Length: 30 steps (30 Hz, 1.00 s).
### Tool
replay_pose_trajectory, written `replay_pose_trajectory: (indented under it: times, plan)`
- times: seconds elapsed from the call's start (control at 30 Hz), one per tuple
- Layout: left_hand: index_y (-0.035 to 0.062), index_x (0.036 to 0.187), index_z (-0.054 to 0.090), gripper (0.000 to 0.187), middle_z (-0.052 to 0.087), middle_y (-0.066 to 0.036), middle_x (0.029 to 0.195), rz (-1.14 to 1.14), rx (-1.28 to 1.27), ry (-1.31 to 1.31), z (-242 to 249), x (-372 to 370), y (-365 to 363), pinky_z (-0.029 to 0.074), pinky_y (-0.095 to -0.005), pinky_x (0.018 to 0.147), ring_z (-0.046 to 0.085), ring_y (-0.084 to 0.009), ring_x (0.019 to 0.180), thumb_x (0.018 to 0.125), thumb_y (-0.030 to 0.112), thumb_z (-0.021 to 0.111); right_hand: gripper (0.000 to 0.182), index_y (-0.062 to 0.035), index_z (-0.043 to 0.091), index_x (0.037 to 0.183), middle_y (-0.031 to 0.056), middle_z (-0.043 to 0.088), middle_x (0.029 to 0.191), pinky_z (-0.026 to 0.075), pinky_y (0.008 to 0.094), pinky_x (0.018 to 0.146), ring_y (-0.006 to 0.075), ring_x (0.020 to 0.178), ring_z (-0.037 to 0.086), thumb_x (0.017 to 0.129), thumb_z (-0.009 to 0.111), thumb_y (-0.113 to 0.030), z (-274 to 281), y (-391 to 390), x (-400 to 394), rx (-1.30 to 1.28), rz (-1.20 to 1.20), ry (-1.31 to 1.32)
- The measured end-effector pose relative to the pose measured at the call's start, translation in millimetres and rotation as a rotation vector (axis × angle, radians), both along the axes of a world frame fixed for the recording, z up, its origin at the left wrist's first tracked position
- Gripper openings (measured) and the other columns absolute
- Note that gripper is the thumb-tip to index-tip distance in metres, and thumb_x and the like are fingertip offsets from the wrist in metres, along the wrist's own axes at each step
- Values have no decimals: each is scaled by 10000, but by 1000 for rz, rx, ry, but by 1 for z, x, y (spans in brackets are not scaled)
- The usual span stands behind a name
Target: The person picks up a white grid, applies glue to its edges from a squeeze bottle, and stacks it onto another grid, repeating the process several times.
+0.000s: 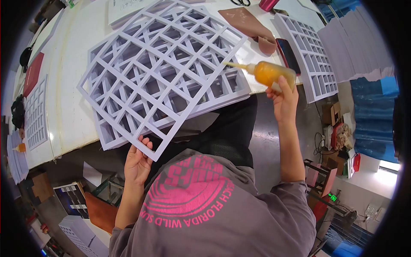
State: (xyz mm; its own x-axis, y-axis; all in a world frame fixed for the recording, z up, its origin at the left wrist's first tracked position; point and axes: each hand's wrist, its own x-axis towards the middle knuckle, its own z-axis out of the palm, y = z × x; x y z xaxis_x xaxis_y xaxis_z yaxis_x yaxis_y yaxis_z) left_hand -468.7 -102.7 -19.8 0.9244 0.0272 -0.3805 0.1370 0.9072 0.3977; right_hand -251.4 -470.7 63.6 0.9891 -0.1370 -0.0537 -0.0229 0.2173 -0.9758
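My left hand (138,163) grips the near corner of a pale grey lattice frame (170,85) with many square openings. That frame lies turned at an angle on a stack of similar lattice frames (224,97), overhanging the table edge. In my right hand (283,95) is a squeeze bottle (274,75) of amber liquid, held on its side. Its thin nozzle points left, and the tip appears over the right edge of the top frame; whether it touches cannot be told.
Right of the stack are a brown cloth-like piece (248,28), a phone (288,55) and another gridded tray (309,58). A red box (33,75) and another lattice (37,113) lie on the white table (68,107) at left. Scissors (240,2) rest at the back.
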Motion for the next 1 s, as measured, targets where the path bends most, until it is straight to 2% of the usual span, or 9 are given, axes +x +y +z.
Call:
replay_pose_trajectory:
  times: [0.23,0.47,0.53,0.6,0.63,0.7,0.83,0.87,1.0]
  plan:
    - [37,1272,426,442,532,-134,1228,-9,35,48,-6,0,3,490,-395,906,542,-247,1118,856,66,573,353,17,446,1086,151,589,899,464,276,534,202,605,590,836,608,-171,-1,43,-76,43,121,130]
    - [15,1244,462,400,554,-146,1198,-39,13,4,0,4,3,493,-391,898,553,-248,1106,862,68,567,511,1,406,1132,145,591,939,503,265,557,203,704,624,771,678,-239,-2,83,-134,19,431,248]
    - [18,1256,453,405,556,-152,1192,-39,-73,-10,-2,5,4,494,-411,899,558,-257,1097,863,38,548,584,9,407,1144,146,591,957,509,269,559,205,709,627,740,713,-279,2,95,-135,32,507,267]
    - [22,1258,456,403,552,-156,1195,-48,-154,-35,-1,4,4,487,-433,913,556,-265,1096,862,9,534,693,40,375,1204,188,594,957,510,290,510,222,656,626,730,718,-332,10,99,-127,115,615,347]
    - [25,1250,468,413,570,-150,1159,-48,-140,-43,1,3,2,504,-425,875,580,-271,1045,848,22,562,748,55,359,1233,209,595,956,510,301,486,231,630,626,725,720,-358,14,99,-120,155,668,384]
    - [-9,1207,500,435,601,-160,1086,-93,-124,-179,4,-5,7,502,-390,863,603,-262,988,806,77,645,709,48,371,1246,209,599,984,510,319,485,253,619,627,785,637,-421,25,99,-100,217,745,341]
    - [-20,1164,545,385,628,-155,968,-73,-125,-269,15,-20,50,523,-433,751,620,-282,902,816,116,640,566,-41,418,1260,141,572,1105,481,324,614,252,769,607,843,566,-394,46,122,-48,261,802,101]
    - [-19,1152,547,347,633,-147,963,-70,-59,-272,15,-22,64,540,-371,702,632,-233,874,851,146,602,496,-63,452,1241,128,555,1136,479,308,656,229,808,595,853,564,-350,54,140,-37,237,799,28]
    - [-18,1134,544,290,642,-132,971,-6,68,35,6,-42,100,549,-265,653,647,-145,812,905,158,523,519,7,451,1156,145,591,979,489,305,629,216,725,613,795,663,-299,57,220,13,106,695,-13]
